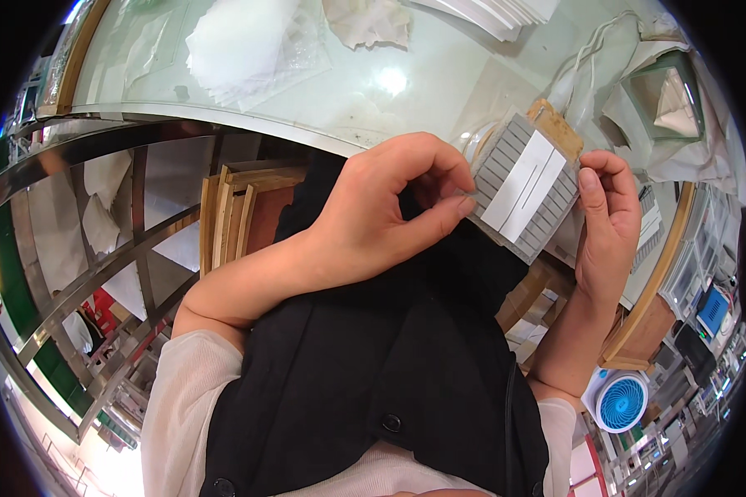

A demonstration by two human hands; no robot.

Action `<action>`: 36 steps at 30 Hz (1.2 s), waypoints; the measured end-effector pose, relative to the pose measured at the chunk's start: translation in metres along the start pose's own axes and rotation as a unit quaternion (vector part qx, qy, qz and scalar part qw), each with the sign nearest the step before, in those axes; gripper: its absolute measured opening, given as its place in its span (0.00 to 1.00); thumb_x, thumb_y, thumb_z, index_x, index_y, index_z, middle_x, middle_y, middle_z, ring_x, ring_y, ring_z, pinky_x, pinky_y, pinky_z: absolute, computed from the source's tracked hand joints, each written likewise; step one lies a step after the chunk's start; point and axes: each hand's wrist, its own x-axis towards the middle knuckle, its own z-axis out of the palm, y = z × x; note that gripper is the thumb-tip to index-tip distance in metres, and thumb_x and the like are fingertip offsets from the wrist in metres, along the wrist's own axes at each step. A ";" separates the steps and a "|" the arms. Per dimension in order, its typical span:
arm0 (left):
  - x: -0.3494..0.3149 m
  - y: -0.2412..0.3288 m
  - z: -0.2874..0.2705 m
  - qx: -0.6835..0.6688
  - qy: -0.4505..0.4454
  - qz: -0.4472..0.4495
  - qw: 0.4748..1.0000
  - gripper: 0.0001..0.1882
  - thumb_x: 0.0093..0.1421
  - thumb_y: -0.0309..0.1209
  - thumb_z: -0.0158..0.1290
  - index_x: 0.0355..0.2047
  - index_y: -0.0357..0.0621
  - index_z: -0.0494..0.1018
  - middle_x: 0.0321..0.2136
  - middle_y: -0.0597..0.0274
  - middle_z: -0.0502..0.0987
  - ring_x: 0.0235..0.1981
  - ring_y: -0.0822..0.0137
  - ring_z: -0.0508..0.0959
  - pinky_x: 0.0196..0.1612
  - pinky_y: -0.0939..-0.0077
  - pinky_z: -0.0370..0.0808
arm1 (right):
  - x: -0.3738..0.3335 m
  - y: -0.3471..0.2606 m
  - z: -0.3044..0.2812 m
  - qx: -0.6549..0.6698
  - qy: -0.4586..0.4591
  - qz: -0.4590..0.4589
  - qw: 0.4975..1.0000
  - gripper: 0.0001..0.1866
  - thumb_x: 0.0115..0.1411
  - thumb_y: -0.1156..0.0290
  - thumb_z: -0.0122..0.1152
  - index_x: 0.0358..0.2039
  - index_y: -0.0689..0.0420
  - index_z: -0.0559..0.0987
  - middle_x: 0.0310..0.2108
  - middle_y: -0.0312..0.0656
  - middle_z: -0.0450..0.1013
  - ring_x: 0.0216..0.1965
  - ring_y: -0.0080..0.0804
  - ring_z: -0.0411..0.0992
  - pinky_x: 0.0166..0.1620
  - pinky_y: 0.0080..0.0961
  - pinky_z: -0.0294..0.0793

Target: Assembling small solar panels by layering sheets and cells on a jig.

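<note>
A grey panel [506,157] marked with dark parallel lines lies tilted at the table's near edge. Across its middle runs a white strip [522,186] with two thin dark slits or lines. My left hand [398,195] is at the panel's left edge, thumb and forefinger pinched together. On the opposite edge, my right hand [609,215] also has its thumb and forefinger pressed together. Whatever lies between the fingertips of either hand is too small to make out. Just beyond the panel sits a worn tan wooden block [558,128], partly covered by it.
White sheets [240,41] and crumpled paper [369,23] lie on the pale tabletop [307,108]. A paper stack [497,12] is at the far edge. Cables [593,58] run beside a glass-like tray [663,95]. Wooden frames [240,215] stand below left; a blue fan [622,402] is lower right.
</note>
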 end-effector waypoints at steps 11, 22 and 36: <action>0.001 -0.001 -0.001 0.017 0.007 0.044 0.999 0.08 0.55 0.17 0.56 0.35 0.38 0.71 0.30 0.66 0.71 0.31 0.77 0.72 0.35 0.84 0.69 | 0.000 0.004 -0.004 0.016 -0.001 0.008 1.000 0.09 0.61 0.70 0.59 0.40 0.60 0.74 0.33 0.29 0.68 0.35 0.15 0.63 0.40 0.12 0.62; -0.003 -0.001 -0.016 0.005 -0.024 0.037 0.999 0.17 0.56 0.22 0.58 0.43 0.38 0.64 0.29 0.66 0.72 0.31 0.76 0.72 0.37 0.84 0.70 | 0.004 -0.003 -0.014 0.018 0.004 -0.008 1.000 0.10 0.62 0.70 0.57 0.42 0.60 0.74 0.34 0.30 0.69 0.35 0.15 0.64 0.41 0.13 0.62; -0.021 0.002 -0.025 0.050 0.008 0.117 0.992 0.09 0.59 0.24 0.55 0.36 0.37 0.66 0.25 0.68 0.71 0.25 0.80 0.69 0.30 0.85 0.67 | 0.150 -0.043 0.033 -0.464 0.088 -0.291 0.832 0.21 0.62 0.56 0.54 0.50 0.56 0.74 0.50 0.43 0.69 0.52 0.39 0.67 0.53 0.31 0.65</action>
